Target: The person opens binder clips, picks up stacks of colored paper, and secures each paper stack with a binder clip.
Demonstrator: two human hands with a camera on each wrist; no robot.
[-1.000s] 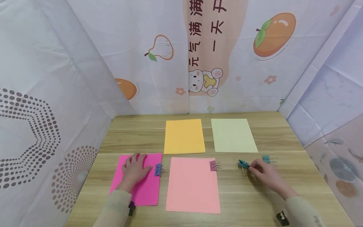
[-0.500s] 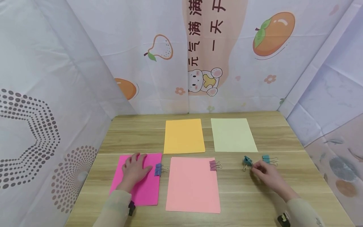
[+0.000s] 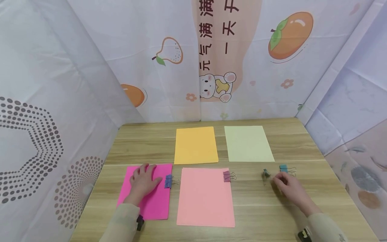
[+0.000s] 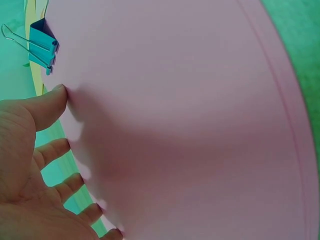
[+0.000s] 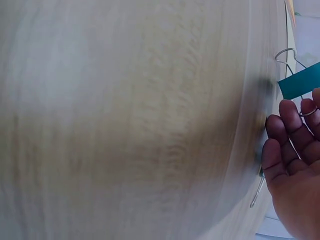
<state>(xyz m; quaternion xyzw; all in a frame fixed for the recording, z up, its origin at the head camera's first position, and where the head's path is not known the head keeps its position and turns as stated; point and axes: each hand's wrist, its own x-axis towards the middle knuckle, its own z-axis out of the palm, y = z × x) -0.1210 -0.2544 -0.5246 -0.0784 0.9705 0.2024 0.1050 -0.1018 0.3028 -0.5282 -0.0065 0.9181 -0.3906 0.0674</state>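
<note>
My left hand (image 3: 143, 184) rests with spread fingers on a stack of magenta paper (image 3: 157, 205); its fingertips touch the sheet in the left wrist view. A blue-purple binder clip (image 3: 168, 181) sits on that stack's right edge, beside my thumb. My right hand (image 3: 288, 190) pinches a teal binder clip (image 3: 266, 172) by a wire handle, and the clip's body (image 5: 301, 82) stands out past the fingertips in the right wrist view. Just behind this hand lies a second teal binder clip (image 3: 283, 168) on the table, partly hidden in the right wrist view.
A stack of pink paper (image 3: 205, 198) with a mauve binder clip (image 3: 226, 176) on its right edge lies in the middle. Orange paper (image 3: 196, 145) and pale green paper (image 3: 249, 144) lie farther back on the wooden table (image 3: 257, 215). Printed curtains surround the table.
My right hand has shifted slightly right, and the pinched teal binder clip has turned and moved right with it. The left hand has stayed on the magenta paper.
</note>
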